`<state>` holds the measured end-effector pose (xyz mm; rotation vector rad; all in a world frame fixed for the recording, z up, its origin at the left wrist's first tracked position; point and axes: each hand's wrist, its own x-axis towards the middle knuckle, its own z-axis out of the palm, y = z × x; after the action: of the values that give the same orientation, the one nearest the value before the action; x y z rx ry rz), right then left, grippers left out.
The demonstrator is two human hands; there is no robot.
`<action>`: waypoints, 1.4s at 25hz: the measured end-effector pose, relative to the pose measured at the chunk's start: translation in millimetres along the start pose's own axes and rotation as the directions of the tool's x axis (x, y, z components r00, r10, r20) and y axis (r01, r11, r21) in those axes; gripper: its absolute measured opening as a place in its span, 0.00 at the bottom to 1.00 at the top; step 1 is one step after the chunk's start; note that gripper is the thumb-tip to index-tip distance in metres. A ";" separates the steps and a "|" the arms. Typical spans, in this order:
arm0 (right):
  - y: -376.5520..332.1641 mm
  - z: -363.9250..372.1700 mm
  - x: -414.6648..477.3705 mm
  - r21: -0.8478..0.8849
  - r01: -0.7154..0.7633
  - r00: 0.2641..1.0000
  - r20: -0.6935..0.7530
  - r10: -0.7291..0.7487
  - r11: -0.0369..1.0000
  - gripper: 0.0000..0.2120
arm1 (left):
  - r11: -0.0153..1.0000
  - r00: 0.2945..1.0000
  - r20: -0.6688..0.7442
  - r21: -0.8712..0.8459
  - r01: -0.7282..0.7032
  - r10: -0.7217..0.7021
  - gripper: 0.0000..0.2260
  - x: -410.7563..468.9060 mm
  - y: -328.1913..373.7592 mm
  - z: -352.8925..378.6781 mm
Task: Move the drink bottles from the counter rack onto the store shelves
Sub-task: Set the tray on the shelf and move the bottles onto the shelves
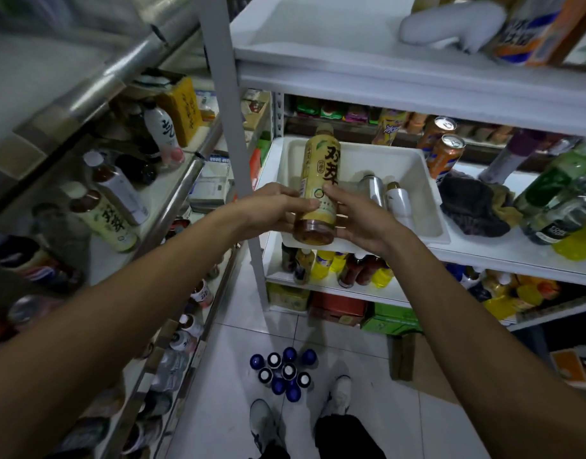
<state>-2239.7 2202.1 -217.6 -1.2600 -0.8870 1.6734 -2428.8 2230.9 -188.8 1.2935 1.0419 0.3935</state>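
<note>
Left grip (278,210) and right grip (361,223) both clasp tea bottle (319,167); white tray (417,154) just beyond, seemingly beneath bottle.

We stand on a pale tiled floor (225,392) in a narrow aisle, with white metal shelving (351,71) at our right and a steel-framed counter rack (182,180) at our left.

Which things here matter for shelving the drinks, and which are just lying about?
In the job: yellow tea bottle held by left hand and right hand; matching tea bottle on the counter rack; white shelf.
Lying about: dark cloth; blue-capped bottles on the floor.
</note>
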 end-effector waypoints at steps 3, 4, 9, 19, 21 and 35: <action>-3.9 12.0 -10.1 -0.076 -0.011 0.999 0.038 0.014 0.997 0.17 | 1.000 1.000 0.003 0.009 0.004 -0.004 0.17 -24.4 -4.6 -5.2; -4.6 17.8 -11.4 -0.081 -0.008 0.999 0.037 0.011 0.997 0.17 | 1.000 1.000 -0.017 0.010 0.004 -0.004 0.17 -33.5 -5.7 -6.5; -7.6 56.8 -21.7 -0.120 0.086 0.987 0.147 -0.068 0.989 0.11 | 1.000 0.972 -0.236 -0.001 -0.015 0.014 0.18 -88.4 -9.5 -4.2; -41.2 172.8 -59.7 -0.178 0.388 0.852 0.444 -0.278 0.904 0.13 | 0.971 0.787 -0.590 0.236 -0.045 0.180 0.25 -221.8 -5.2 -16.8; -52.5 205.3 -68.1 -0.208 0.450 0.813 0.497 -0.302 0.869 0.16 | 0.963 0.728 -0.649 0.263 -0.058 0.221 0.21 -250.7 -1.2 -25.3; -68.6 419.7 -118.5 -0.121 0.644 0.524 0.789 -0.320 0.756 0.21 | 0.912 0.357 -0.882 0.381 0.153 0.309 0.18 -447.3 -17.6 -94.8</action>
<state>-2615.2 2099.6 -9.5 -0.3903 -1.9766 1.5227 -2741.1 1944.8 -15.9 1.4864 2.1566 1.1539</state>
